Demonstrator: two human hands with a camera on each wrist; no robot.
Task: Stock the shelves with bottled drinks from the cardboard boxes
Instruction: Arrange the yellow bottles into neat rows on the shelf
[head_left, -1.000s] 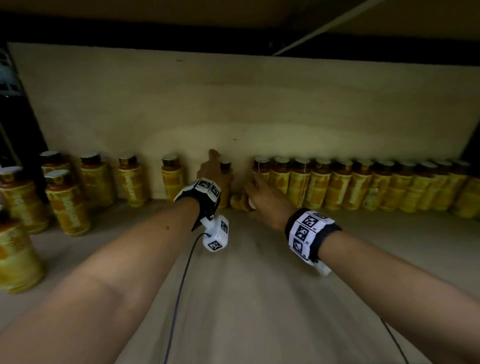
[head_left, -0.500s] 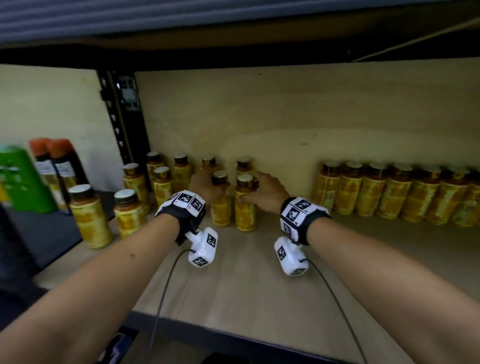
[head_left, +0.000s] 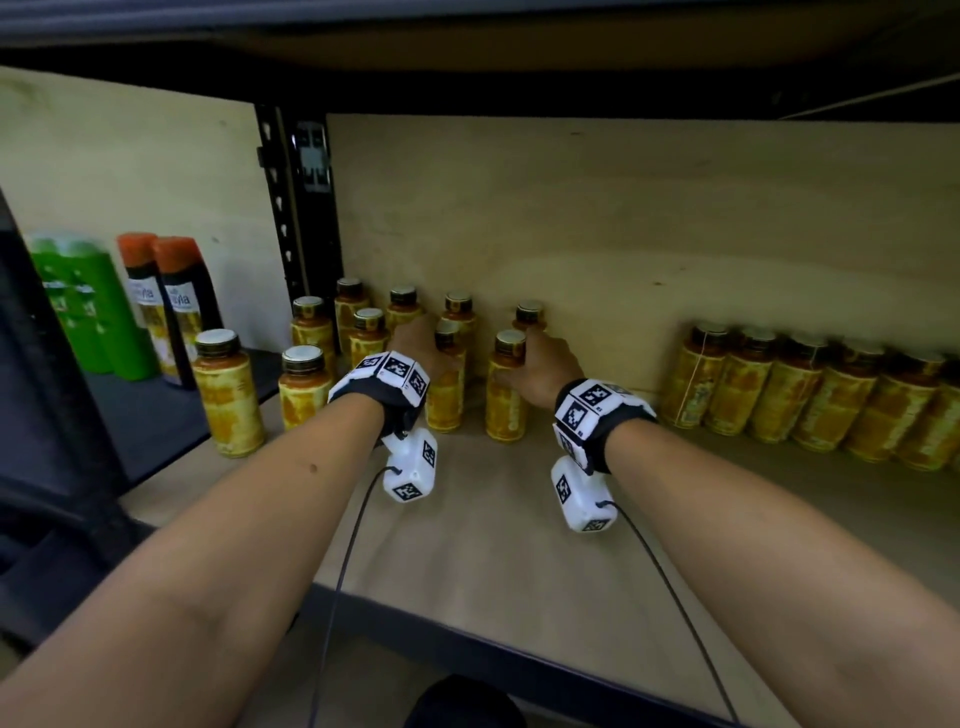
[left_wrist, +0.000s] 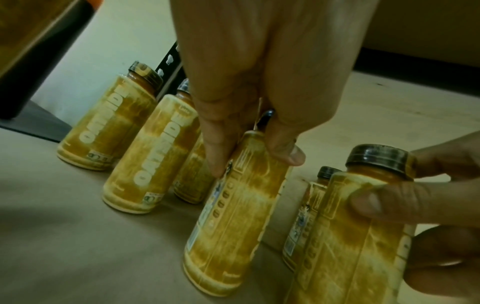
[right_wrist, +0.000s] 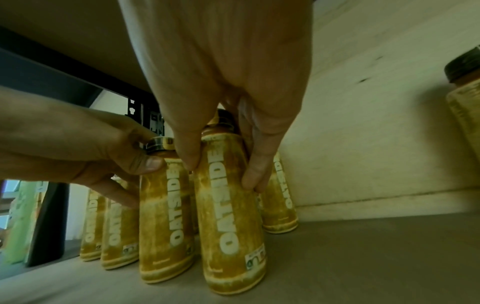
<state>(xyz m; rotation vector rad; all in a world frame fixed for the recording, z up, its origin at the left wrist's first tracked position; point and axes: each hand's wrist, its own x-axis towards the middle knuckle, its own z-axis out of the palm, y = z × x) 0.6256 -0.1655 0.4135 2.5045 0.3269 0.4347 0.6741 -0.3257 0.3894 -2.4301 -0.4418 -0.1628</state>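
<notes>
— Fingers (left_wrist: 215, 156) of the left hand (head_left: 415, 345) were curled round the shoulder of one yellow bottle (head_left: 445, 387), which stood upright on the wooden shelf (head_left: 483, 545).

— And the right hand (head_left: 540, 366)?

— It gripped a second bottle (head_left: 506, 395) just right of the first, thumb on one side, fingers on the other, below the dark cap (right_wrist: 224, 117).

— Where did both stand relative to the black upright post (head_left: 296, 208)?

— Right of it, in front of a loose cluster of matching bottles (head_left: 363, 332). Farther right of the post, a long row (head_left: 810, 395) lined the back panel; its labels looked blurred, possibly identical.
</notes>
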